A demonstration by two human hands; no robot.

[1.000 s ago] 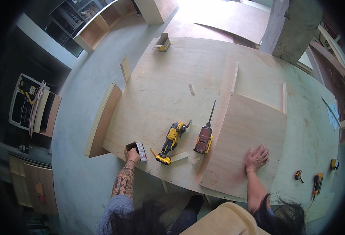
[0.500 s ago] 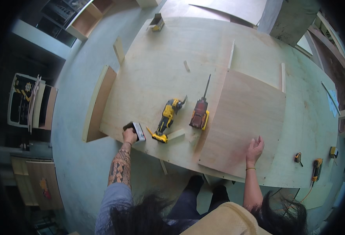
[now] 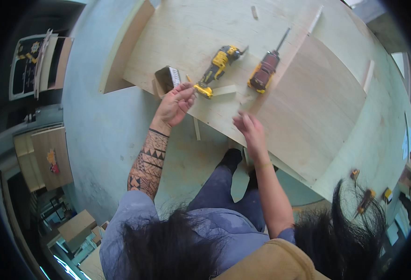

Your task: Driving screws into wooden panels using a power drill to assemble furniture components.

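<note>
Near the table's front edge my left hand (image 3: 176, 104) is closed, thumb and fingertips pressed together; anything small between them is too fine to make out. Just beyond it stands an open cardboard box (image 3: 172, 74), dark inside, at the plywood's left corner. My right hand (image 3: 251, 132) hovers in front of the edge, its fingers loosely bent and apart, somewhat blurred, with nothing visible in it. Beyond both hands lie a yellow-and-black oscillating multi-tool (image 3: 217, 67) and a dark red cordless driver (image 3: 264, 71) with a long bit.
A thin plywood panel (image 3: 317, 102) lies over the large plywood tabletop (image 3: 177, 28), wooden strips under it. By the multi-tool are a wood offcut (image 3: 224, 90) and a pencil (image 3: 188, 78). An upright board (image 3: 123, 49) flanks the left side; a tape measure (image 3: 354, 174) lies right.
My left hand has let go of the box, leaving it at the table corner, and closed its fingertips. My right hand has come left off the panel. The view has turned and shifted.
</note>
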